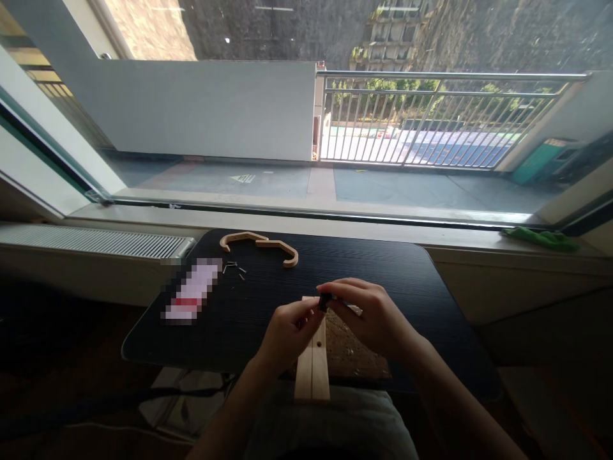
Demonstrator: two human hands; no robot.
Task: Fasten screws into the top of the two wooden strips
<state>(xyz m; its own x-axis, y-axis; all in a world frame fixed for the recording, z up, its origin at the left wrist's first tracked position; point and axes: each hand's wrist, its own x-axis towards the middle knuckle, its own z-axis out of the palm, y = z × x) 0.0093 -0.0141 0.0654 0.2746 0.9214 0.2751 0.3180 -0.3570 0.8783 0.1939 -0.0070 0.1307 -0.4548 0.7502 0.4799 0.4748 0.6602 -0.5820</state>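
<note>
My left hand [293,326] and my right hand [366,310] meet over the near part of the table, fingers pinched from both sides on a small black piece [325,301]. Its exact kind is too small to make out. Beneath them lies a pale wooden strip [312,377] with a lengthwise groove and a dark round hole, its near end jutting past the table edge. Under and right of the strip is a worn brown board [357,351] with pale specks on it.
Two curved wooden hooks [276,244] lie at the table's far left. Near them are several screws [233,265] and a blurred pink-white card [195,287]. The black table [402,268] stands against the window sill [335,225]. A green cloth [541,238] rests on the sill.
</note>
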